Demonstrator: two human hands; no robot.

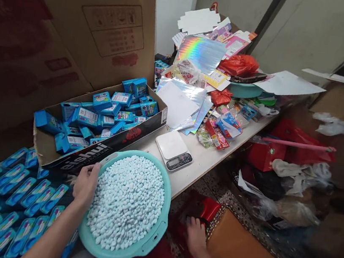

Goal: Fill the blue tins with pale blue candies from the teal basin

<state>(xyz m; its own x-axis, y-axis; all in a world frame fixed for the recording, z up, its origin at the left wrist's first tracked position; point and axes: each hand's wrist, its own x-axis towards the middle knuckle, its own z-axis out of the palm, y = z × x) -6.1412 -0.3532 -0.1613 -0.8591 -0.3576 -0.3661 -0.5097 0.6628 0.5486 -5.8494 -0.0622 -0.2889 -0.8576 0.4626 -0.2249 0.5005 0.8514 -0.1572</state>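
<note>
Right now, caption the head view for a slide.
Left hand grips a round teal plastic basin heaped with pale blue tablets.

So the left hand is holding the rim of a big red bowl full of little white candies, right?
No, the bowl is teal, not red, as the head view shows. The left hand does hold its rim, and little white candies fill it.

You had soft, even light, with faint shadows. The heaped pale blue tablets (126, 201) in the round teal plastic basin (157, 233) looked sharp; the holographic foil sheet (200, 52) glared rainbow; the brown cardboard wall (25, 53) and right edge were smeared and stretched.
</note>
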